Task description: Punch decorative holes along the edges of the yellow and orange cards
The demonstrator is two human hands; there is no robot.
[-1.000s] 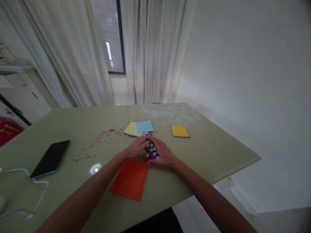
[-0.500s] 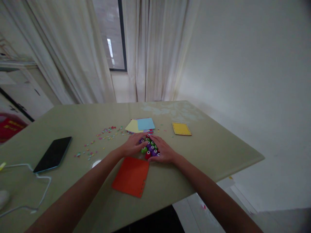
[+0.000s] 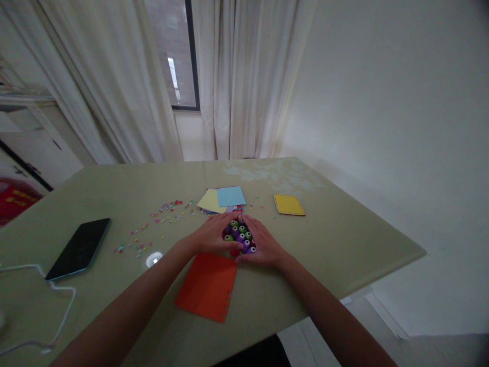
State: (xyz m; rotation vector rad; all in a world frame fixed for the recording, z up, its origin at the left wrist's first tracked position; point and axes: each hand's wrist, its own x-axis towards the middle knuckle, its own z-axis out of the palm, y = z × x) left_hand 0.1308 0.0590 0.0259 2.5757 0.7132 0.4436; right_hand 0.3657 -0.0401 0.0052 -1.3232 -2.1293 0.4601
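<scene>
A tight cluster of small round pieces [image 3: 240,235], purple, green and red, each with a white dot like an eye, stands on the table. My left hand [image 3: 216,234] curves round its left side, thumb along the near edge. From the right, my right hand [image 3: 263,241] cups the other side, with its fingertips close to those of the left. Between them the pieces are pressed together; their outer edges are hidden by my palms. Just in front lies an orange sheet [image 3: 206,286] with small holes along its right edge.
Behind my hands are stacked coloured papers [image 3: 231,196]. A yellow square [image 3: 289,204] with a dotted border lies right. Scattered confetti bits [image 3: 168,214], a white disc [image 3: 153,259], a black tablet [image 3: 79,247] and a white cable [image 3: 69,306] are left. The table edge [image 3: 382,275] runs right.
My hands have drawn closer round the cluster, and my left thumb has moved down to its near edge. The view has shifted slightly; more of the white disc shows.
</scene>
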